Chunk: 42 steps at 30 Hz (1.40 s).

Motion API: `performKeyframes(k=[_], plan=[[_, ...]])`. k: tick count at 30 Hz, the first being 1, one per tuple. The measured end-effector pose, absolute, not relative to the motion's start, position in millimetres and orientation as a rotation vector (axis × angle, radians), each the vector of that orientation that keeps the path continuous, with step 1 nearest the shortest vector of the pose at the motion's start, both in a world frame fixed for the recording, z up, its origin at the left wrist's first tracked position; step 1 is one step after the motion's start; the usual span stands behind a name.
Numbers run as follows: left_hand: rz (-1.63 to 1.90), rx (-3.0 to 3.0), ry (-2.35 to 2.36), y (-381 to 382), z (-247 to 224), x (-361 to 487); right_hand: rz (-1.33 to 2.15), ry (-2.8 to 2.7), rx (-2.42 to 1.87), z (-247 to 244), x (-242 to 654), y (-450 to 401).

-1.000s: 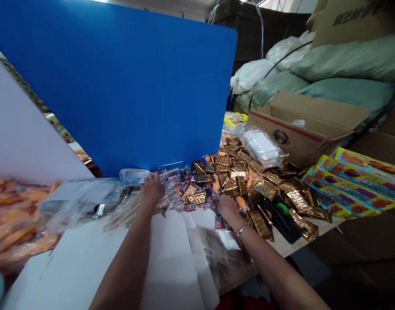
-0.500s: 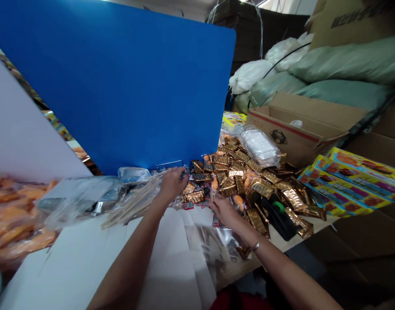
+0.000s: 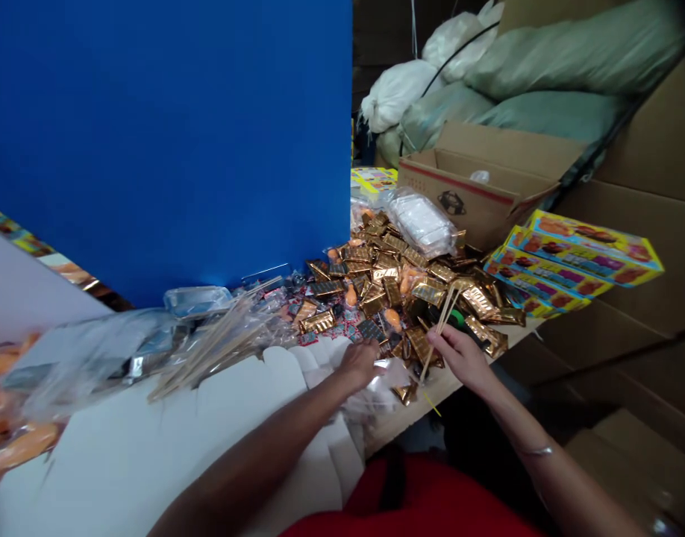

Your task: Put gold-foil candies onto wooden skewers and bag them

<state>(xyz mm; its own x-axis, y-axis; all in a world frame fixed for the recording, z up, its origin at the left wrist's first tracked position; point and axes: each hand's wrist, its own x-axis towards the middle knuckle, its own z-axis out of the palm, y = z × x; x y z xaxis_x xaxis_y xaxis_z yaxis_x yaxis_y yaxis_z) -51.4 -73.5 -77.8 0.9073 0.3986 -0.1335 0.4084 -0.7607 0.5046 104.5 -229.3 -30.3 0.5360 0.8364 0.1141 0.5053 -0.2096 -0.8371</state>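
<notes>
Both hands have shifted rightward since the earlier frame: the right hand (image 3: 465,358) is now out by the table edge (image 3: 454,382), and the left hand (image 3: 358,364) has left the larger bundle of pale wooden sticks (image 3: 208,347) for the front of the heap. Between thumb and fingers, the right hand pinches a few thin, pale wooden sticks (image 3: 445,313). Their long axis slants across the grip, upper ends pointing away from the body and slightly right, lower ends toward the body and left, above the gold foil packets (image 3: 421,344) and beside the black tape dispenser with a green roll (image 3: 457,319). Crumpled clear plastic bags (image 3: 379,391) lie left of those held sticks, nearer the left hand. Its fingers are bent low beside them; whether they grasp anything, I cannot tell.
</notes>
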Motion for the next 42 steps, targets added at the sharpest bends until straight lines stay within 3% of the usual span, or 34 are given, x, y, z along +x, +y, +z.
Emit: performKeyframes(k=[5,19,29,36,42], plan=[[-0.036,2.497,0.493,-62,-86,-54,0.497,-1.070,-1.863,-45,107,-240],[0.339,2.402,0.166,-51,-82,-59,0.524,-0.952,-1.791,-62,74,-205],[0.462,1.907,0.388,-58,-74,-62,0.644,-0.814,-1.652,-68,79,-190],[0.479,1.980,0.354,-55,-68,-68,0.204,-1.004,-1.777,-54,89,-226],[0.498,1.903,0.316,-52,-64,-72,0.195,-1.146,-1.809,-66,86,-256]])
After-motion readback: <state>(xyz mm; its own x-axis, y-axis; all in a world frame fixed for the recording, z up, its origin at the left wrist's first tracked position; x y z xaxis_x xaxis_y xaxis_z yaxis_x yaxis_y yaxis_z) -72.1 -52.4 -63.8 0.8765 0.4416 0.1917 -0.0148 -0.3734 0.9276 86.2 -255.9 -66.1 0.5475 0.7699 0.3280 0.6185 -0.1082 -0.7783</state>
